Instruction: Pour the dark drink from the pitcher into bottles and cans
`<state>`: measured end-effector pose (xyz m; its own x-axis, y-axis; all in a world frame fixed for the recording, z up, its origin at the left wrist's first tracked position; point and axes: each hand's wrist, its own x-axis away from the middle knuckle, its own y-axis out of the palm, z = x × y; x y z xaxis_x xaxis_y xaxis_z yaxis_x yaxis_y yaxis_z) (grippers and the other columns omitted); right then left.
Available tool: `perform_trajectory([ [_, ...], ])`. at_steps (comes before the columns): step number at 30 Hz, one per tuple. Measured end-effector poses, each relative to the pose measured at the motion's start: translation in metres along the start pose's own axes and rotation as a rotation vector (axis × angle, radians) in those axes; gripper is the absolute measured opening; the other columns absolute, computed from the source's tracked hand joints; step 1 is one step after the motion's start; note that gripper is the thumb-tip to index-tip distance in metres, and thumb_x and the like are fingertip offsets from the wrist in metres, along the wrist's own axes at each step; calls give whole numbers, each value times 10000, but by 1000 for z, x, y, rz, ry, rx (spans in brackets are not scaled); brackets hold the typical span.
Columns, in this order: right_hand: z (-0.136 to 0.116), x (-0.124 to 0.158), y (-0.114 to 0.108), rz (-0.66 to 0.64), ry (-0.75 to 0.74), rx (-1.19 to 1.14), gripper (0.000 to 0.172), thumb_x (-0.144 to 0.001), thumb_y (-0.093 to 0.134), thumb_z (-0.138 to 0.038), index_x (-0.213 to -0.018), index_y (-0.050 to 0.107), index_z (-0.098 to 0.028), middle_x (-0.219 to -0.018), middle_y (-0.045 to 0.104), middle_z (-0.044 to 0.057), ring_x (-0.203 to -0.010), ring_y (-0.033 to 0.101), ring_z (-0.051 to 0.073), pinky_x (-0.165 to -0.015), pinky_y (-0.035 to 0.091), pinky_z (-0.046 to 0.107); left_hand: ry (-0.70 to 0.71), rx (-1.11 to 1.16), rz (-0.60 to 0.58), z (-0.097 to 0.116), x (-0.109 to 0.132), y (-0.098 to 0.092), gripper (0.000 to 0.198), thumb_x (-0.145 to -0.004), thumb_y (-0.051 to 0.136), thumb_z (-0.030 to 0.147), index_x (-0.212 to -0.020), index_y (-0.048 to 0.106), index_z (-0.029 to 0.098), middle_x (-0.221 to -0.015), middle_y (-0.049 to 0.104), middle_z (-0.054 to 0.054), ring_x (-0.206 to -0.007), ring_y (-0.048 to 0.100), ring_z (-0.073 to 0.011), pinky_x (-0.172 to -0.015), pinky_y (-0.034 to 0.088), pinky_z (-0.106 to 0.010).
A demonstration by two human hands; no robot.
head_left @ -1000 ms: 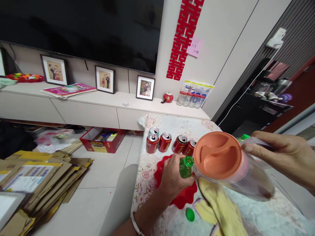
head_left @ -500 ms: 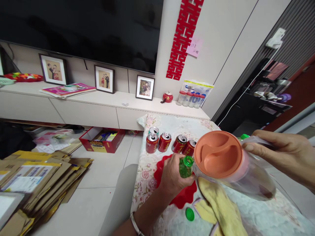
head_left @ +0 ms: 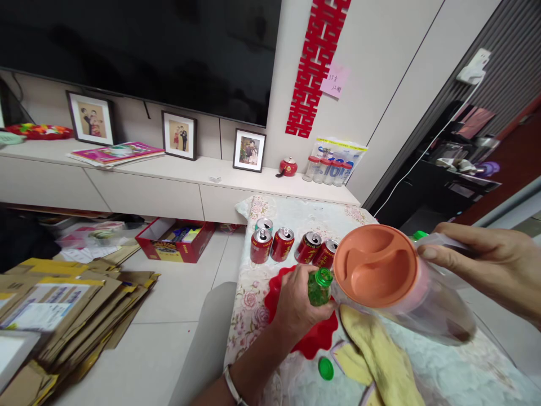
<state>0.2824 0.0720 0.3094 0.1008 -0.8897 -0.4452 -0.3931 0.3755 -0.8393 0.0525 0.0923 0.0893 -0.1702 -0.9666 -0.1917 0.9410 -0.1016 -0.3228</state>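
My left hand (head_left: pixel 299 301) is wrapped round a small green bottle (head_left: pixel 319 287) with its mouth uncovered, above a red scalloped tray (head_left: pixel 310 342). In my right hand (head_left: pixel 492 270) is the handle of a clear plastic pitcher (head_left: pixel 443 307) with an orange lid (head_left: pixel 375 265). The pitcher is tipped, its lid facing left next to the bottle's mouth, and some dark liquid shows at its base. I cannot make out any stream between them. A green cap (head_left: pixel 326 368) lies on the tablecloth beside a yellow cloth (head_left: pixel 376 355).
Several red drink cans (head_left: pixel 282 244) stand on the flowered tablecloth (head_left: pixel 249 316) behind my left hand. Another green object (head_left: pixel 420 235) peeks out behind the pitcher. Flattened cardboard (head_left: pixel 84 304) and a red box (head_left: pixel 175 242) sit on the floor at left. A low cabinet (head_left: pixel 147 189) runs behind.
Almost nothing differs. The pitcher has shifted very slightly, while my left hand and the bottle stay in place.
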Motion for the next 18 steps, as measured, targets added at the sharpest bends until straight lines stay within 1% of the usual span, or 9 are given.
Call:
perform_trajectory([
  [3, 0, 0, -2, -62, -9, -59, 647, -746, 710, -836, -559, 739, -217, -530, 657, 50, -476, 563, 166, -402, 431, 228, -4, -9, 5, 0, 0, 0, 574, -636, 833, 294, -1167, 628, 221, -1177, 756, -104, -1128, 680, -352, -1041, 484, -496],
  [9, -3, 0, -2, -52, 8, -75, 680, -721, 704, -866, -526, 728, -215, -507, 638, 58, -450, 526, 159, -383, 406, 230, -6, 2, -6, 0, 0, -1, 566, -633, 833, 292, -1155, 627, 217, -1169, 757, -108, -1113, 683, -351, -1017, 498, -492],
  [14, 0, 0, -2, -59, 0, -60, 647, -730, 719, -846, -560, 743, -222, -530, 653, 48, -479, 560, 172, -404, 426, 234, -5, -28, 10, 2, 0, -2, 567, -635, 840, 289, -1158, 627, 241, -1169, 761, -86, -1110, 687, -340, -1007, 508, -476],
  [18, -2, 1, -3, -73, 14, -67, 649, -731, 723, -843, -576, 750, -213, -536, 643, 41, -469, 549, 165, -403, 419, 238, 9, -32, 10, 2, 0, -2, 560, -635, 841, 287, -1151, 626, 245, -1163, 762, -80, -1102, 689, -338, -1005, 512, -481],
])
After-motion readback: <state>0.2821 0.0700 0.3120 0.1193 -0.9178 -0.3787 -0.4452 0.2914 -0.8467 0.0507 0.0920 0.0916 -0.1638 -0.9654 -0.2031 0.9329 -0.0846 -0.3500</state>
